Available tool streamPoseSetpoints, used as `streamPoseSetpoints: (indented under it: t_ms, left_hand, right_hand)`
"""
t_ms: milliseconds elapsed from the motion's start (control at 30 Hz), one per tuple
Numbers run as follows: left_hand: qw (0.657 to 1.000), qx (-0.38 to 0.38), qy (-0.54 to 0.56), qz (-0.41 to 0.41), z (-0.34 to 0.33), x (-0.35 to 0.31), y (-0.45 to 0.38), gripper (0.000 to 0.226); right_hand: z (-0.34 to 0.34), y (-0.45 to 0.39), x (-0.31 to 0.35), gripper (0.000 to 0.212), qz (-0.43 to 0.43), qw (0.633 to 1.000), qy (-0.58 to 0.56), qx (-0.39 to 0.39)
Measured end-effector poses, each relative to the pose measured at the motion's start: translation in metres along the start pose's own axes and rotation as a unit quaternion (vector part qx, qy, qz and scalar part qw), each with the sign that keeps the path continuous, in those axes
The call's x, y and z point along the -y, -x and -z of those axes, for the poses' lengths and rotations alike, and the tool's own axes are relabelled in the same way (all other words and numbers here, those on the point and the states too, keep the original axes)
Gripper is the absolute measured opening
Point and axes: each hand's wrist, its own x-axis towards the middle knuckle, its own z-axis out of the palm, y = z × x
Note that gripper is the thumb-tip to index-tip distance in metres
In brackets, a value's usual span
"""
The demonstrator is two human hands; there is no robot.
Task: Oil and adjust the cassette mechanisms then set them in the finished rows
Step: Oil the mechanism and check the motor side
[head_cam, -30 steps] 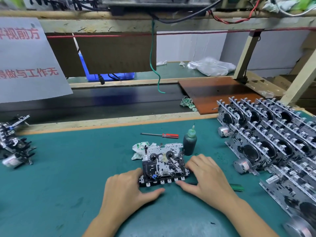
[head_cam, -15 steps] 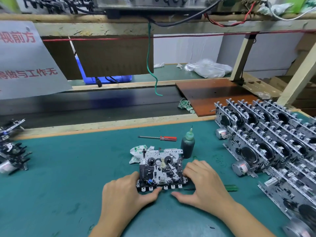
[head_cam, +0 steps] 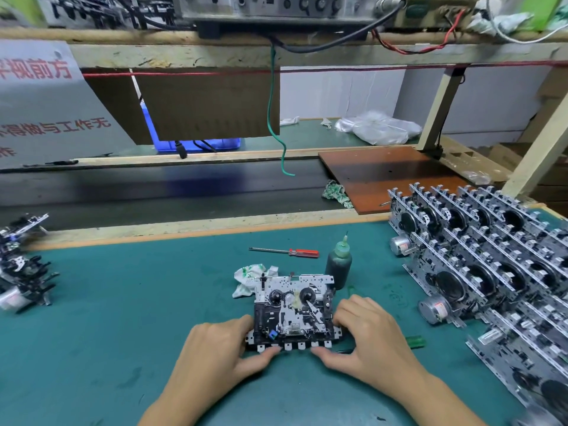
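Teal matting covers the surface, a workshop bench under a wooden shelf of wired gear. Dead centre lies the cassette mechanism, flat, long axis running left to right. Left hand holds its near-left corner, thumb under the key row; right hand curls round the right end. The finished rows stand off to the right, so the right hand sits nearer. Oil bottle stands just behind the mechanism.
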Motion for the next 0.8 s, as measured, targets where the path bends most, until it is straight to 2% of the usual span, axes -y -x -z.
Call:
streamPoseSetpoints:
  t_ms: [167,300,433,633,800]
  left_hand:
    - [1.0,-0.003,-0.002,0.008,0.0,-0.002,-0.001,0.047]
    - [0.999,-0.026,-0.039,0.012,-0.002,-0.006,-0.003,0.048]
    - [1.0,-0.006,-0.02,-0.005,0.001,-0.003,-0.005,0.051]
    - [0.997,-0.003,-0.017,0.079,-0.002,-0.018,-0.007,0.061]
    - [0.995,-0.008,-0.012,0.095,-0.005,-0.018,-0.01,0.058]
  right_hand:
    - [-0.003,-0.002,0.0,0.046,-0.01,1.0,0.025,-0.009]
    - [-0.002,-0.002,-0.001,0.048,-0.006,1.0,-0.012,-0.013]
    - [-0.002,-0.002,-0.001,0.047,0.0,1.0,0.011,-0.024]
    - [-0.004,-0.002,-0.001,0.046,-0.009,0.999,0.025,-0.028]
    - [-0.001,-0.002,-0.001,0.049,-0.003,1.0,-0.009,-0.015]
